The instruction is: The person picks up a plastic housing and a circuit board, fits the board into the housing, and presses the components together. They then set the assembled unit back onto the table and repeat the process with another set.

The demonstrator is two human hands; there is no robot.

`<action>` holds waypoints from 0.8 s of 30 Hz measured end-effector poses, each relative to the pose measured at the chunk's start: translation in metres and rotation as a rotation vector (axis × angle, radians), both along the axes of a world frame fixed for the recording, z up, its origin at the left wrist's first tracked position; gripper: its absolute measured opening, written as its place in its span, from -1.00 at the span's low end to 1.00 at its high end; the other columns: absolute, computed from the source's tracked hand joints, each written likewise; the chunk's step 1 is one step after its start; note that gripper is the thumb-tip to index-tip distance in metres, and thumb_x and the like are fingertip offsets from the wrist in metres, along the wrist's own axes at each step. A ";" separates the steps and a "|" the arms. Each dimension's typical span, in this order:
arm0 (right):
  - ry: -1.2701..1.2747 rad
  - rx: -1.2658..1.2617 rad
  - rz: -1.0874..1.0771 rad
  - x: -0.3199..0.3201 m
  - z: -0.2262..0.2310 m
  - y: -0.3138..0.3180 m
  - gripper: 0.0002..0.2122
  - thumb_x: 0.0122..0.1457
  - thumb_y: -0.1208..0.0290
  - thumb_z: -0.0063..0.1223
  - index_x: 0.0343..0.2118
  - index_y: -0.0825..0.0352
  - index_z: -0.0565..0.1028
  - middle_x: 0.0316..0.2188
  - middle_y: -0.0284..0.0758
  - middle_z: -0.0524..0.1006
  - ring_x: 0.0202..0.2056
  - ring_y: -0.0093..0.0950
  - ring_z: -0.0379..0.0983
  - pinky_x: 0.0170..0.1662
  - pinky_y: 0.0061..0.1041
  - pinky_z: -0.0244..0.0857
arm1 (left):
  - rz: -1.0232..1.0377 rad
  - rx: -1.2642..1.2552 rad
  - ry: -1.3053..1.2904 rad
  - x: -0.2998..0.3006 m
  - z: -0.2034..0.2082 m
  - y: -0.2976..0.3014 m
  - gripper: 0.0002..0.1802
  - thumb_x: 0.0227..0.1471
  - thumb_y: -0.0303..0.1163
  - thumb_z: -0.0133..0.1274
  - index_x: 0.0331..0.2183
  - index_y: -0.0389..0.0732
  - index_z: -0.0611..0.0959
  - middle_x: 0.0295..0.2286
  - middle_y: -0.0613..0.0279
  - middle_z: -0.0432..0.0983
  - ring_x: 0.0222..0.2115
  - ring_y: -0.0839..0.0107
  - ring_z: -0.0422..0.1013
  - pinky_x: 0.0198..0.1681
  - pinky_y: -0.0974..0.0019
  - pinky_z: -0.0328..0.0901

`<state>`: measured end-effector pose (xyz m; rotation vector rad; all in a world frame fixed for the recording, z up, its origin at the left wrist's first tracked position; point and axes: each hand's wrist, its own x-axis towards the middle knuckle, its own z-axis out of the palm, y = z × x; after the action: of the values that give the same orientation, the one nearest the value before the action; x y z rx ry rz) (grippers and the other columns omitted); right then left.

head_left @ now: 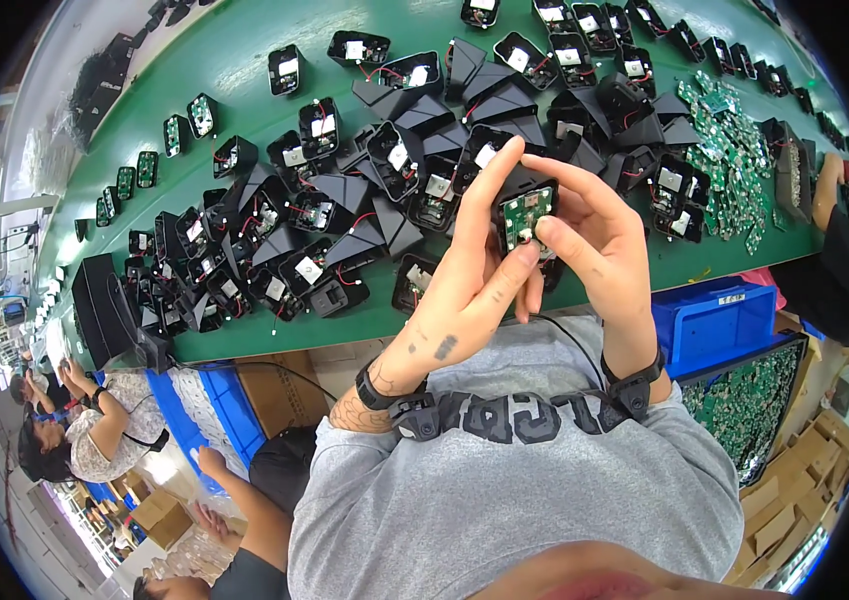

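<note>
Above the table's near edge, my left hand (471,262) and my right hand (604,237) hold a small black plastic housing between them. A green circuit board (521,207) sits in its open face. Both thumbs press at the board's lower end, where a small white connector shows. My left fingers run along the housing's left side and my right fingers wrap its right side and back. Just beyond my hands lies a heap of black housings (397,160), many with white parts and red wires inside.
Green table (244,120) spans the view. Loose circuit boards (734,150) are piled right, beside a dark box (792,170). A black box (102,310) stands left. Below the table are a blue crate (709,330) and a tray of boards (744,400). Other people work left and right.
</note>
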<state>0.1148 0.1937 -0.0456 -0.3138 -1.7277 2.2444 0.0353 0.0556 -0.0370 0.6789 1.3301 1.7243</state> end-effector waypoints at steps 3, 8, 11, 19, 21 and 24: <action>0.045 -0.009 0.026 -0.001 -0.001 0.003 -0.61 0.12 0.58 0.05 0.05 0.40 0.37 -0.12 -0.25 0.49 -0.16 -0.58 0.43 -0.05 -0.56 0.31 | 0.017 0.057 -0.049 0.001 0.004 -0.001 -0.25 0.17 -0.58 -0.23 0.26 -0.04 -0.20 -0.29 0.20 0.33 -0.66 0.61 0.28 -0.62 0.54 0.23; 0.001 -0.041 0.016 -0.001 0.002 -0.001 -0.61 0.10 0.60 0.08 0.04 0.42 0.38 -0.13 -0.26 0.50 -0.18 -0.60 0.44 -0.06 -0.59 0.31 | -0.063 -0.021 -0.045 -0.001 0.010 -0.007 -0.23 0.17 -0.56 -0.23 0.26 -0.04 -0.24 -0.29 0.10 0.38 -0.65 0.51 0.37 -0.58 0.46 0.29; 0.009 -0.045 -0.010 -0.003 -0.004 -0.001 -0.61 0.10 0.60 0.09 0.03 0.42 0.39 -0.22 -0.30 0.53 -0.26 -0.64 0.44 -0.17 -0.64 0.34 | 0.045 -0.082 0.371 0.002 -0.005 -0.004 -0.19 0.16 -0.55 -0.18 0.26 -0.05 -0.25 -0.28 -0.02 0.42 -0.55 0.35 0.48 -0.47 0.32 0.37; 0.041 -0.099 -0.095 -0.004 -0.001 -0.012 -0.66 0.10 0.62 0.08 -0.02 0.40 0.42 -0.39 -0.33 0.53 -0.50 -0.69 0.39 -0.59 -0.73 0.24 | 0.101 0.000 0.315 0.005 -0.017 -0.001 -0.41 0.11 -0.67 -0.18 0.14 -0.16 0.08 -0.22 0.16 0.30 -0.46 0.54 0.34 -0.43 0.50 0.28; 0.020 -0.076 -0.092 -0.003 0.006 -0.013 -0.67 0.10 0.63 0.06 -0.03 0.39 0.43 -0.38 -0.32 0.53 -0.51 -0.68 0.40 -0.57 -0.73 0.25 | 0.114 0.049 0.343 0.005 -0.022 0.000 -0.42 0.09 -0.68 -0.17 0.12 -0.17 0.11 -0.20 0.14 0.29 -0.46 0.54 0.34 -0.43 0.49 0.28; 0.024 -0.097 -0.046 0.001 0.006 -0.006 -0.68 0.10 0.64 0.06 -0.04 0.41 0.43 -0.37 -0.31 0.54 -0.50 -0.68 0.40 -0.56 -0.72 0.26 | 0.127 0.073 0.491 0.004 -0.018 0.003 -0.42 0.06 -0.71 -0.15 0.10 -0.17 0.16 -0.15 0.12 0.27 -0.45 0.54 0.34 -0.42 0.48 0.30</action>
<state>0.1163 0.1875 -0.0398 -0.3428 -1.5875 2.2938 0.0395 0.0583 -0.0546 1.1334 1.6752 1.7802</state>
